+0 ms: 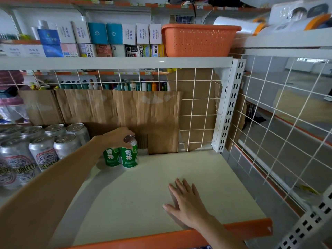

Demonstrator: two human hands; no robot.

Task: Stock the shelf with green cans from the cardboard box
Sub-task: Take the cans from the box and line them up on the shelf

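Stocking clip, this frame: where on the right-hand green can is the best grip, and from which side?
Its top rim, from above. The right-hand green can stands upright; a second green can crowds its left side and cardboard stands close behind, so the top is likely the easiest way in. The left hand grips it there.

Left hand (116,138) on green cans (129,157)
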